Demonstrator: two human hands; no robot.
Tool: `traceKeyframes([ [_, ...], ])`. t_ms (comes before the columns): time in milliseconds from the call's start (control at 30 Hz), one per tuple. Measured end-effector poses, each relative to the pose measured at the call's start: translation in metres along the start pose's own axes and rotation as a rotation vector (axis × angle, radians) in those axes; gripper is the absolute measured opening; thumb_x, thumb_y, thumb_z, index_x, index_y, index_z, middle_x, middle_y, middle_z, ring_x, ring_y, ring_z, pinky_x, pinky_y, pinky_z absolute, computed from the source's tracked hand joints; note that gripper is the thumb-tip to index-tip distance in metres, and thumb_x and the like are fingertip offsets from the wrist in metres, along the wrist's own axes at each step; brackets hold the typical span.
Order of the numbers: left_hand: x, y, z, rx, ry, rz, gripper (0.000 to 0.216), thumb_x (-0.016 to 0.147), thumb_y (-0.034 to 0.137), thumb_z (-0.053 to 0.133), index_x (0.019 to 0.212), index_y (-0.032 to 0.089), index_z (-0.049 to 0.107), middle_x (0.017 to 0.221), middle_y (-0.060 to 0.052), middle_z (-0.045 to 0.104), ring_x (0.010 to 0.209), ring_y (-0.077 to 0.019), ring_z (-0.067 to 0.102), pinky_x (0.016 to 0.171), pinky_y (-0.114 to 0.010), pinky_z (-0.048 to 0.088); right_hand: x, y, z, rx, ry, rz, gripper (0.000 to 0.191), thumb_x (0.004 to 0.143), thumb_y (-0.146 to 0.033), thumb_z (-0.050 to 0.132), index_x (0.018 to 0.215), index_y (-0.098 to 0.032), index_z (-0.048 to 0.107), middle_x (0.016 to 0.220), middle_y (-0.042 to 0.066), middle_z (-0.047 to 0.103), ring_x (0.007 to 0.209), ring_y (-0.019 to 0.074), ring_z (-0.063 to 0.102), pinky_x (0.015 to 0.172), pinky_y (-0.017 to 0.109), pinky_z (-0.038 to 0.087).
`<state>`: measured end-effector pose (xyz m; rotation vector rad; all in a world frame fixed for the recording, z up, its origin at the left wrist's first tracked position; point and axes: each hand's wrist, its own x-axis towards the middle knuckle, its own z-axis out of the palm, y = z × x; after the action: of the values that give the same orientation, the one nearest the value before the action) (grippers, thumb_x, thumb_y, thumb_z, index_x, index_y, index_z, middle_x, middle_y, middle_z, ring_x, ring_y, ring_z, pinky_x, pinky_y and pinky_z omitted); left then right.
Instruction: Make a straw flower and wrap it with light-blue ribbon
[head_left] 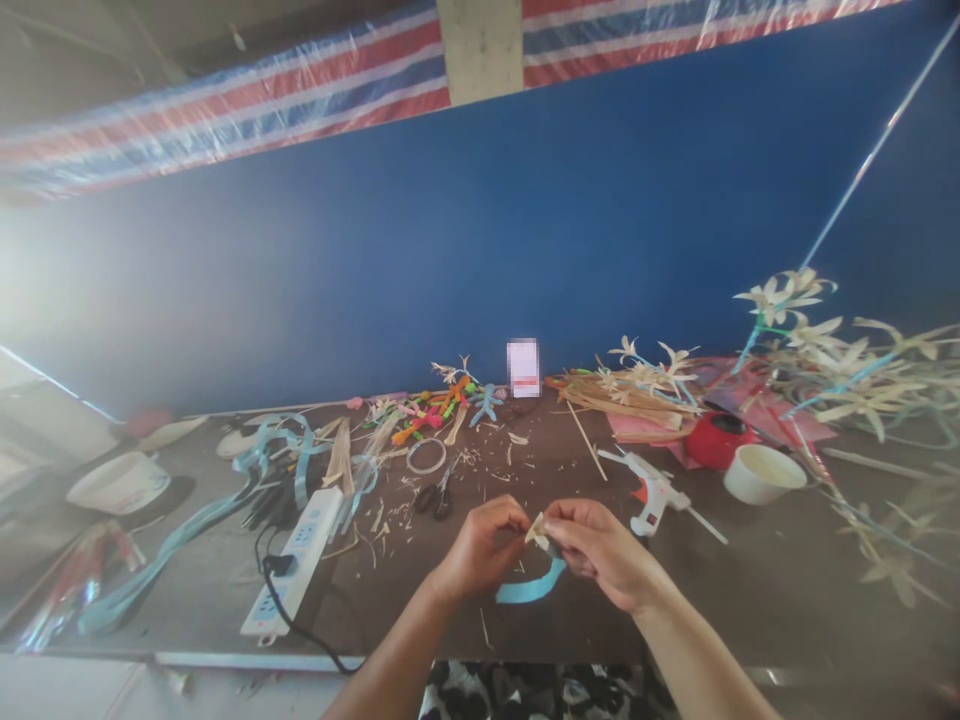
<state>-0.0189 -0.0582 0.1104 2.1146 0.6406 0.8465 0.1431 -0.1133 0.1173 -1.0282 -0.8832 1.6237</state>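
Observation:
Near the table's front, my left hand (491,540) and my right hand (596,550) meet over a small cream-coloured straw flower (538,533). Fingertips of both hands pinch it from either side, hiding part of it. A light blue ribbon (531,588) hangs below my right hand and curves left beneath the flower. Black-handled scissors (435,495) lie beyond my left hand, close to a roll of tape (427,456). To the right of my right hand rests a white glue gun (660,493) with a glue stick in its back.
A white power strip (294,565) with a black cord lies at left, beside a long blue ribbon (180,550). Colourful twisted pieces (431,415) and straw scraps cover the back. At right stand a white cup (763,473), a red container (716,440) and finished-looking straw flowers (780,298).

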Motion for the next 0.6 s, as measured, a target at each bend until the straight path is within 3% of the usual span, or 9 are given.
traceKeyframes([
  [200,0.0000,0.0010,-0.0004,0.043,-0.028,0.011,0.007,0.075,0.017,0.051,0.071,0.013,0.055,0.069,-0.002,0.053,0.066,-0.0113,0.049,0.062,-0.022,0.037,-0.0018,0.0004,0.0018,-0.085,0.076,-0.042,0.020,0.070,-0.031,0.056,0.061,-0.015,0.049,0.046,-0.010,0.029,0.038,0.0018,0.018,0.038,0.019,0.009],
  [433,-0.0017,0.0058,0.0019,-0.050,-0.051,-0.006,0.009,0.077,0.020,0.051,0.074,0.013,0.055,0.071,-0.004,0.053,0.068,-0.0120,0.048,0.064,-0.022,0.037,0.0009,0.0076,-0.0013,0.146,-0.047,0.069,0.017,0.068,-0.025,0.056,0.059,-0.014,0.048,0.047,-0.009,0.030,0.035,0.0000,0.015,0.037,0.019,0.006],
  [600,-0.0021,0.0077,0.0011,-0.060,-0.036,-0.037,0.013,0.078,0.023,0.050,0.070,0.013,0.053,0.069,-0.002,0.050,0.066,-0.0114,0.046,0.062,-0.022,0.036,-0.0016,0.0022,-0.0001,0.047,-0.011,0.007,0.018,0.073,-0.031,0.054,0.067,-0.014,0.051,0.049,-0.009,0.031,0.037,0.0010,0.016,0.037,0.019,0.007],
])
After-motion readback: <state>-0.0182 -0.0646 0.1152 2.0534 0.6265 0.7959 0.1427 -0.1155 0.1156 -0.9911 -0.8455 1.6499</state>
